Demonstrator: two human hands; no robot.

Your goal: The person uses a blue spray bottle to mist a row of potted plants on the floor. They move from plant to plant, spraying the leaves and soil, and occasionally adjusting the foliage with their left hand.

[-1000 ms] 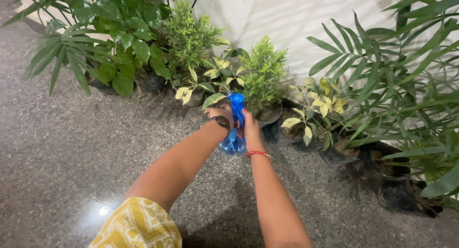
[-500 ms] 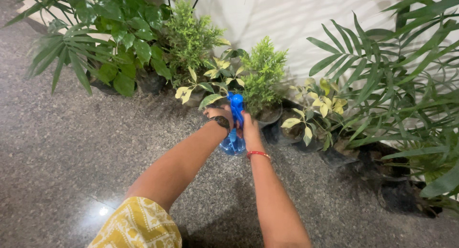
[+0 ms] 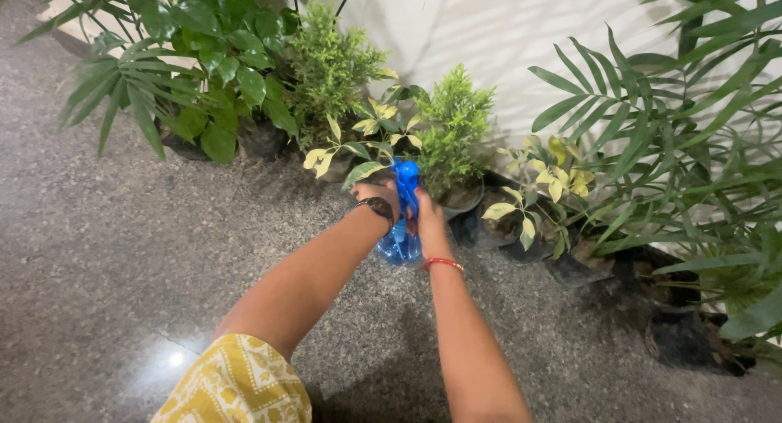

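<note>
Little has moved: my left hand (image 3: pixel 376 196) and right hand (image 3: pixel 427 219) still clasp the blue spray bottle (image 3: pixel 402 219) at frame centre, and a slipping grip could drop it onto the granite floor (image 3: pixel 122 252).

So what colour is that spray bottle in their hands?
Blue: the spray bottle has a see-through blue body, clearest in the head view.

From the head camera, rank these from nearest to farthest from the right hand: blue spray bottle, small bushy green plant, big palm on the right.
1. Blue plastic spray bottle: gripped by the right hand.
2. Small bushy green plant: just beyond the hand.
3. Big palm with long fronds: far right, by the wall.
</note>
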